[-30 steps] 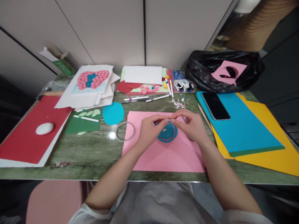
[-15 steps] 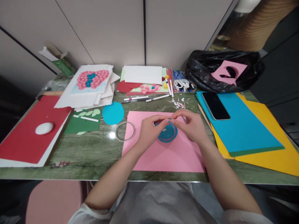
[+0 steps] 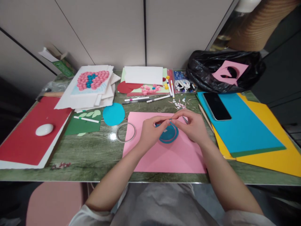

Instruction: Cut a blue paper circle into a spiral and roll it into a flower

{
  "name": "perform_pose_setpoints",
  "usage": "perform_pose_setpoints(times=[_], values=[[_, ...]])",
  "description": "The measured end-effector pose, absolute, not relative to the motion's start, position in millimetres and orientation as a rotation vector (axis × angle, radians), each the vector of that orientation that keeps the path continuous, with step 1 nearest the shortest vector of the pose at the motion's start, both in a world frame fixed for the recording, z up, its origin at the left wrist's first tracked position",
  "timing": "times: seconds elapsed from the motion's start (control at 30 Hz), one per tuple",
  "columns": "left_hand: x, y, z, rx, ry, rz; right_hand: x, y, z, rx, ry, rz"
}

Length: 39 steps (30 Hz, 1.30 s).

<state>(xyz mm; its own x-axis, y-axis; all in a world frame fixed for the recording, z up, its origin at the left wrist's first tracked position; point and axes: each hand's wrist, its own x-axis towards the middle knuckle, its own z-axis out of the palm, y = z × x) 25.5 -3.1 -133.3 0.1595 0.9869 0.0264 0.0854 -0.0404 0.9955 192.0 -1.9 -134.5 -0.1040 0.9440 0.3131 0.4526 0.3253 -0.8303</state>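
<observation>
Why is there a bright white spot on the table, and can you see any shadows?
Head view: probably light glaring off the shiny table, just left of the metal ring; head view, too: soft shadows darken parts of the pink sheet.

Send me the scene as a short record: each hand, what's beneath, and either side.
left hand: thumb and finger pinched together; anything held too small to tell
right hand: same pinch, close against the left
beneath: round blue item on pink paper
left side: metal ring
right side: phone on blue sheet
</observation>
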Motion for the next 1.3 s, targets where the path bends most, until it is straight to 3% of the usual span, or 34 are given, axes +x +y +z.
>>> perform_pose_setpoints(times=[1.3], values=[[22.6,-1.3,-135.4,1.406,1.163,1.145,194.0,-1.6,-133.1,-1.233,-1.712,0.637]])
